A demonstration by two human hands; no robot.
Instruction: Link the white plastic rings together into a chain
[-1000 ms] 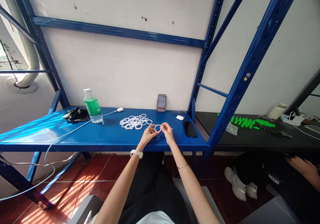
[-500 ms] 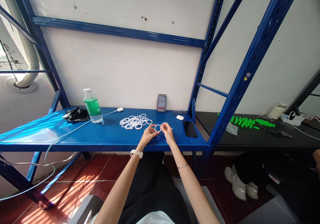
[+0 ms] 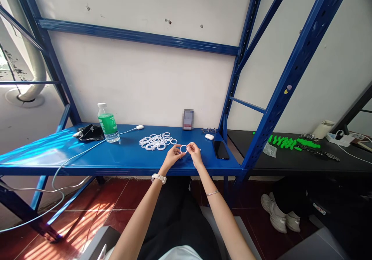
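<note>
A small white ring (image 3: 183,149) is held between my two hands, just above the front part of the blue table (image 3: 130,157). My left hand (image 3: 173,156) pinches its left side, and my right hand (image 3: 194,154) has its fingertips closed on the right side. A small white piece shows just past the right fingers; its kind is too small to tell. Left of and behind my hands lies a loose pile of white rings (image 3: 157,141), many of them overlapping.
A water bottle (image 3: 108,123), a black plastic bag (image 3: 89,132) and a white cable (image 3: 78,154) are on the left. At right lie a phone (image 3: 221,150), a white case (image 3: 209,136) and glasses (image 3: 208,130). Green pieces (image 3: 286,142) cover part of a black table; a seated person's shoes (image 3: 277,215) show below.
My hands and the ring stay almost in place. At the far right edge, part of the other person has moved out of view.
</note>
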